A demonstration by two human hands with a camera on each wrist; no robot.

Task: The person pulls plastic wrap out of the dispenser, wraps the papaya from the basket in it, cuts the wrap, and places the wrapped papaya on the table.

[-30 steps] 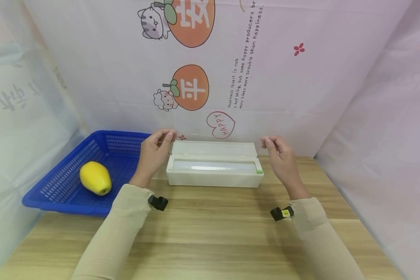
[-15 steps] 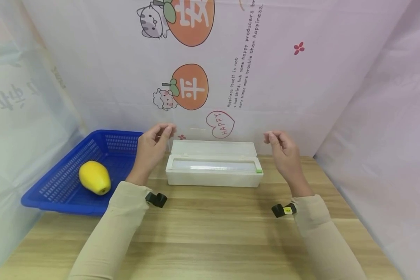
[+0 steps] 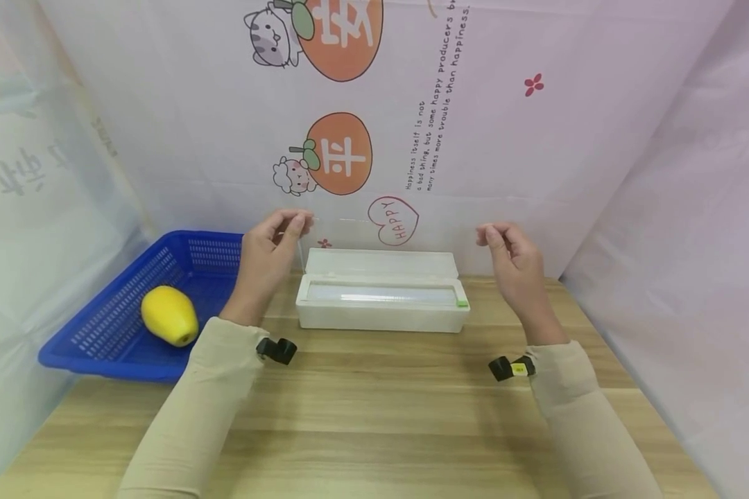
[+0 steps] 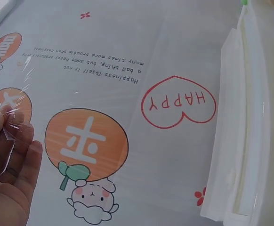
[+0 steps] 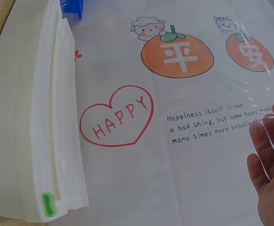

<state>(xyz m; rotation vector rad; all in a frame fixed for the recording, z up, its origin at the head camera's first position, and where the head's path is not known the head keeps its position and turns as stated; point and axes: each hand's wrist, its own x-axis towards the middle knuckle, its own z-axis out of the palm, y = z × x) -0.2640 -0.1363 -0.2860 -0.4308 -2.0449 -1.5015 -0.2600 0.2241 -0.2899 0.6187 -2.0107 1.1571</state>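
A long white cling film box (image 3: 383, 317) stands at the back of the table, its lid (image 3: 381, 263) tipped back. Inside lies the clear roll (image 3: 381, 294); a green tab (image 3: 462, 303) marks the right end. My left hand (image 3: 267, 253) is raised above the box's left end, thumb and fingers pinching a corner of clear cling film (image 4: 17, 132). My right hand (image 3: 517, 267), above the right end, pinches the opposite corner of the film (image 5: 269, 106). Between the hands the sheet shows mostly as faint glints and creases, spread in front of the printed backdrop.
To the left, a blue plastic basket (image 3: 87, 367) holds a yellow papaya-shaped fruit (image 3: 170, 316). The wooden table (image 3: 381, 416) runs up to a white printed sheet (image 3: 474, 138) behind, with more sheeting on both sides.
Both hands have risen and moved slightly apart, drawing the film upward from the box. Box, basket and fruit stay where they were.
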